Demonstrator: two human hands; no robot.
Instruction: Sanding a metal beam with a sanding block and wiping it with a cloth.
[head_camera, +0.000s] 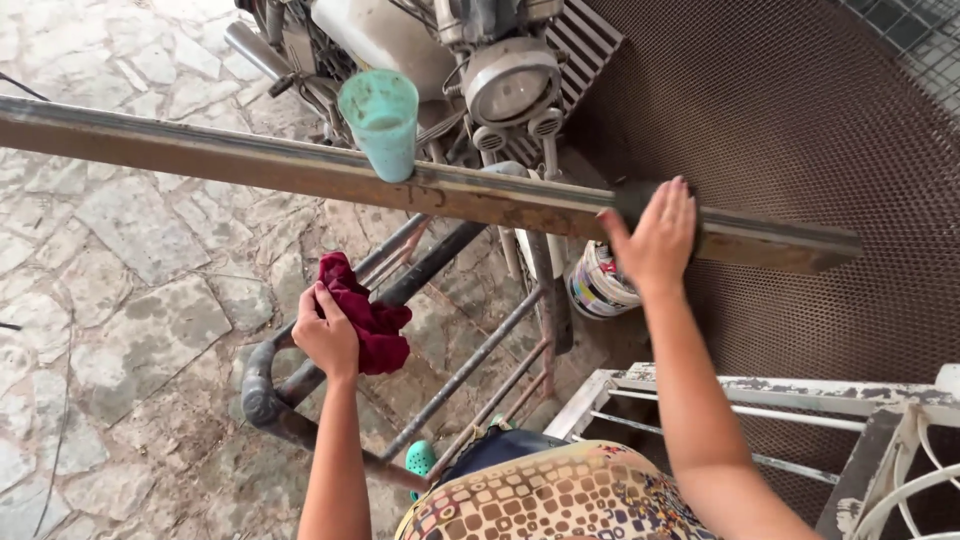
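Observation:
A long rusty steel bar (250, 160) runs across the view from upper left to right. My right hand (655, 235) lies flat on it near its right end, pressing a dark pad (632, 198) against the metal. My left hand (325, 335) hangs lower, closed on a crumpled dark red rag (375, 325), just above a curved metal pipe frame (262, 385). A turquoise plastic cup (382, 122) stands upright on the bar, left of my right hand.
A motorbike (480, 70) stands behind the bar. A small paint bucket (600, 285) sits below it on the stone-paved ground (120, 300). A brown mesh panel (820, 150) fills the right side. A white peeling metal frame (760, 395) is at the lower right.

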